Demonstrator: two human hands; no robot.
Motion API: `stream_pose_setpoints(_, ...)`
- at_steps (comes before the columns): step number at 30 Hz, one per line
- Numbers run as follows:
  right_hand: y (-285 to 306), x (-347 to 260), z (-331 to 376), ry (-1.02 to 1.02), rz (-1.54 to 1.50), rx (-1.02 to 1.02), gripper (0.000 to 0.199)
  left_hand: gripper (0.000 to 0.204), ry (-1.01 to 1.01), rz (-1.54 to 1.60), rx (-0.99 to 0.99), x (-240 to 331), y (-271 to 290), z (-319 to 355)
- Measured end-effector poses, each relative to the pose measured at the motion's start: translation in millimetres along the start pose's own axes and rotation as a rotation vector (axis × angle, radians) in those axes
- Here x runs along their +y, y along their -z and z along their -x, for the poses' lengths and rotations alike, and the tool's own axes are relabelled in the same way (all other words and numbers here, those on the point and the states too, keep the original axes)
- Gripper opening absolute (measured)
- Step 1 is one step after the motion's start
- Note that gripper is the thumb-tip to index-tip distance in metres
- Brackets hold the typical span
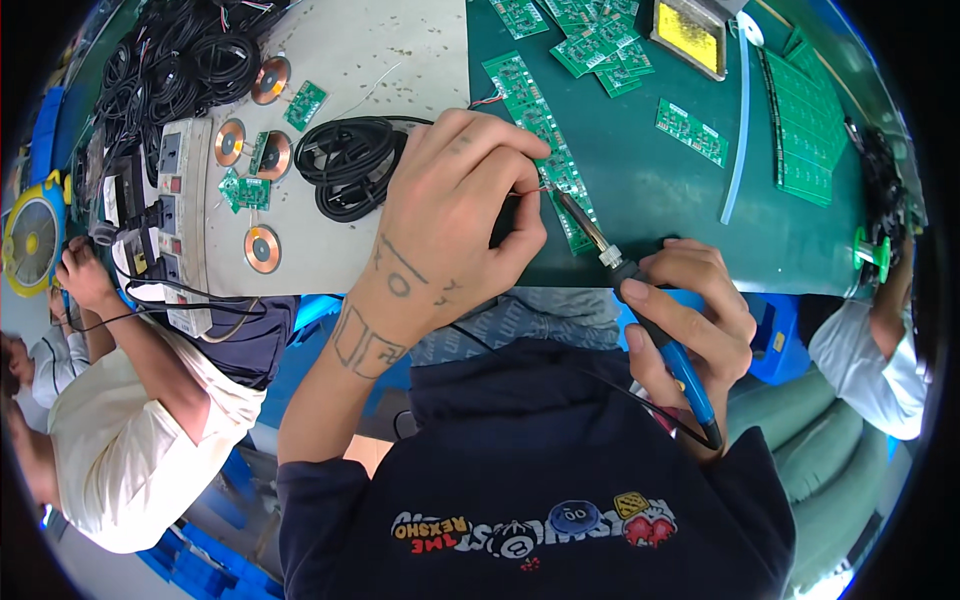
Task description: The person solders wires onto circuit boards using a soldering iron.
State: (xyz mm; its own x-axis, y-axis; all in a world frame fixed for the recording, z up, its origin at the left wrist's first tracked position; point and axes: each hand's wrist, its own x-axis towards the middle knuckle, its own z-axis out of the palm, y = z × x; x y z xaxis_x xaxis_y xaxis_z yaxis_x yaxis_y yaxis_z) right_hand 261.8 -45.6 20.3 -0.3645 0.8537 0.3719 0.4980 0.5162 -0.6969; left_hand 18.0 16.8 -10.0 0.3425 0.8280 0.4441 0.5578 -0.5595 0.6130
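My right hand [695,310] grips a soldering iron [690,380] with a blue and black handle. Its metal tip points up and left onto a long green circuit board strip [535,115] lying on the green mat. Close to that tip, my left hand [460,200] is closed, thumb and fingers pinching a thin reddish wire [543,189] at the board; part of the wire is hidden under the fingers. A coiled black cable [350,165] lies beside my left hand, one strand running beneath it. More thin wires [487,101] touch the strip's left edge.
Loose circuit boards [600,45] are piled at the back, near a tray with a yellow sponge [688,38]. A single board [692,132], a pale blue strip [738,130] and board panels [800,130] lie right. Left are copper coils [262,248], a power strip [185,220] and a co-worker [150,440].
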Motion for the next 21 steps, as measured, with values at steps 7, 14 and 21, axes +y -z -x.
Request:
stream_pose_setpoints(7, -2, -9, -6, -0.013, 0.046, -0.029, 0.035, 0.018, -0.002, -0.004, 0.006, -1, 1, 0)
stream_pose_setpoints(14, 0, -16, -10, -0.004, 0.132, -0.08, 0.038, 0.018, 0.006, -0.006, -0.001, 0, 2, -1)
stream_pose_setpoints(21, -3, -13, -6, 0.004, 0.098, -0.047, 0.035, 0.018, 0.002, -0.011, 0.013, 2, 0, -1)
